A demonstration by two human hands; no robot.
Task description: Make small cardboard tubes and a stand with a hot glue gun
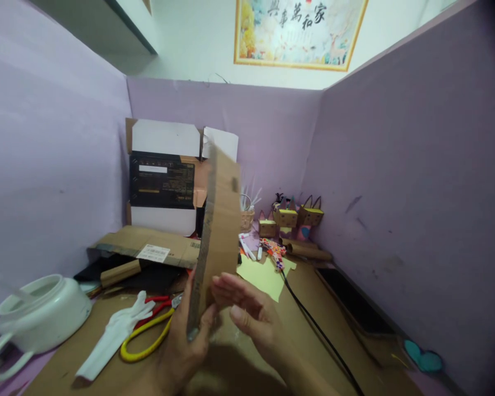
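Note:
A brown cardboard piece (219, 231) stands upright, edge toward me, in the middle of the view. My left hand (181, 346) grips its lower edge from the left, thumb on the near side. From the right, my right hand (251, 316) lays its fingers, stretched and close together, against the cardboard's lower right face. Behind and below the hands lies the brown cardboard-covered desk (313, 297).
Yellow-handled scissors (146, 335), red-handled pliers (157, 304) and a white glove (115, 335) lie left of my hands. A white pot (41, 313) sits far left. A printed box (165, 179) leans at the back. Yellow paper (264, 275), a black cable (313, 324) and small cardboard figures (291, 215) are to the right.

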